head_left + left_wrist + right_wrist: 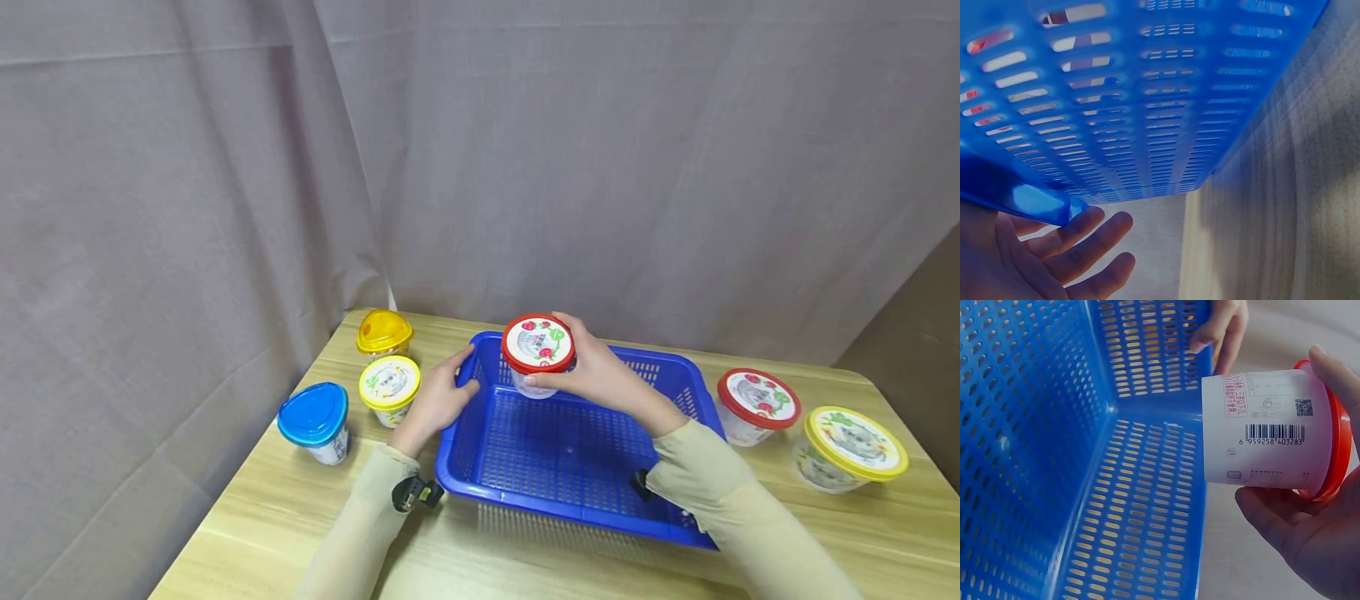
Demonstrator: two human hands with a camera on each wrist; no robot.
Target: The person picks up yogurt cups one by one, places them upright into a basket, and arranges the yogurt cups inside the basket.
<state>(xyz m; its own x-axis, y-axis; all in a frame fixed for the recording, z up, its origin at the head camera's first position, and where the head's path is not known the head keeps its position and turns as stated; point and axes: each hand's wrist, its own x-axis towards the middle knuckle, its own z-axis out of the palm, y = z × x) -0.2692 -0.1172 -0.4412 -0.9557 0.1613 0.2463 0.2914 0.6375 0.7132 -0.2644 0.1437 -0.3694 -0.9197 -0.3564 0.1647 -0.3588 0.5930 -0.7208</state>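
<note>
My right hand (600, 375) grips a round plastic tub with a red lid (537, 343) between thumb and fingers, above the far left part of a blue basket (570, 514). In the right wrist view the tub's white side (1260, 434) shows a barcode, and the lid lies toward my palm. My left hand (438, 398) holds the basket's left rim, its thumb over the inner side and its fingers outside. From the left wrist, these fingers (1094, 259) show loosely bent beside the slotted wall (1147, 112). No tub is visible inside the basket.
Left of the basket stand a blue-lidded tub (313, 414), a yellow-lidded round tub (390, 382) and an orange-lidded tub (384, 331). To the right are another red-lidded tub (758, 400) and a larger yellow-lidded tub (855, 444). Grey curtain (600, 167) hangs behind the wooden table (247, 517).
</note>
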